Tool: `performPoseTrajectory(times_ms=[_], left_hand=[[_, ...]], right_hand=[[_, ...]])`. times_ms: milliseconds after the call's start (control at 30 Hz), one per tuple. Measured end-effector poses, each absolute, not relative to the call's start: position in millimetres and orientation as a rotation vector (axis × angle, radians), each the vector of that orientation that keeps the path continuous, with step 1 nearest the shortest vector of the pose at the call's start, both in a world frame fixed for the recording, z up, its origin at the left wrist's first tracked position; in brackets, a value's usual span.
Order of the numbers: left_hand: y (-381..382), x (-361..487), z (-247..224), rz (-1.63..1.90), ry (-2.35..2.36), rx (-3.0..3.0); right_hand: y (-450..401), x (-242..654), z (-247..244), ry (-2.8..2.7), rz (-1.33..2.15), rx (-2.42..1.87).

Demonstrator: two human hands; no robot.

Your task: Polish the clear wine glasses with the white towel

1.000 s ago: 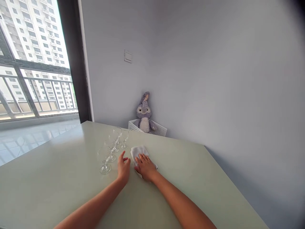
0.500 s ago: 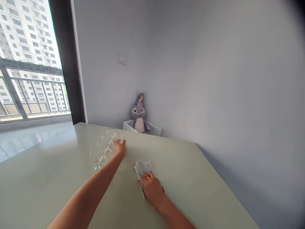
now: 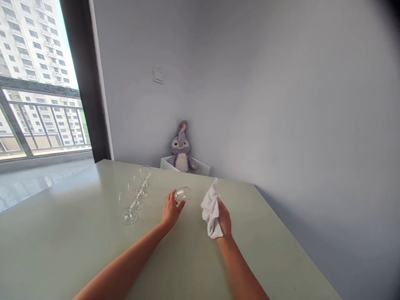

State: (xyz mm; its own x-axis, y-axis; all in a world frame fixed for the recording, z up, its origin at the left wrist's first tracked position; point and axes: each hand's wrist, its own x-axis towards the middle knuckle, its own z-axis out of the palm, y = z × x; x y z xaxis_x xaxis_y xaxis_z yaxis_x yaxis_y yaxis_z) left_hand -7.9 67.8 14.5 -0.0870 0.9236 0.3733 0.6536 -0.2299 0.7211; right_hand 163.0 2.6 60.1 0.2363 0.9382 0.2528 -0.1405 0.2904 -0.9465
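My left hand (image 3: 171, 209) is closed around a clear wine glass (image 3: 184, 193), which is tilted on its side with its bowl toward the right. In my right hand (image 3: 225, 217) hangs a crumpled white cloth (image 3: 211, 211), raised off the table and a short way right of the glass. The cloth covers most of my right fingers. To the left, several stemmed glasses stand upright in a slanting row; the nearest glass (image 3: 128, 206) is at the front and the farthest glass (image 3: 145, 175) at the back.
The pale green table (image 3: 175, 266) spreads beneath my arms. Behind its far edge, a purple plush rabbit (image 3: 181, 156) sits in a white perforated basket (image 3: 202, 167) against the grey wall (image 3: 265, 104). A window with a railing (image 3: 46, 125) is at the left.
My left hand has carried a glass from the row's far end to the right and tipped it sideways. My right hand has lifted the cloth off the table.
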Motion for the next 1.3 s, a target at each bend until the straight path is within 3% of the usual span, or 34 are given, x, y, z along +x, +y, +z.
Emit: performPoseTrajectory(times_ms=[200,400,500,767,867,1067,1167,1300], left_hand=[[55,-10,7,1.115,1.635,2.117],[43,-11,12,1.088,1.478,2.518],[39,-8,18,1.108,1.410,2.662],[37,-8,32,1.155,1.275,2.917],[39,-9,35,1.060,1.217,2.826],[43,-20,43,0.853,1.054,2.436],[37,-12,43,1.091,1.015,2.142],[30,7,35,1.406,1.067,1.382]], right_hand=[[-14,115,45,-1.404,0.897,-1.042],[-13,126,32,-1.454,1.011,-1.052],[-11,130,34,-1.314,1.065,-1.055],[-7,141,43,-0.616,1.633,-0.834],[-10,140,41,-0.790,1.558,-0.872],[-11,141,34,-1.482,0.966,-1.155],[-7,141,35,-1.269,0.970,-1.178],[-2,143,39,-0.592,1.218,-0.933]])
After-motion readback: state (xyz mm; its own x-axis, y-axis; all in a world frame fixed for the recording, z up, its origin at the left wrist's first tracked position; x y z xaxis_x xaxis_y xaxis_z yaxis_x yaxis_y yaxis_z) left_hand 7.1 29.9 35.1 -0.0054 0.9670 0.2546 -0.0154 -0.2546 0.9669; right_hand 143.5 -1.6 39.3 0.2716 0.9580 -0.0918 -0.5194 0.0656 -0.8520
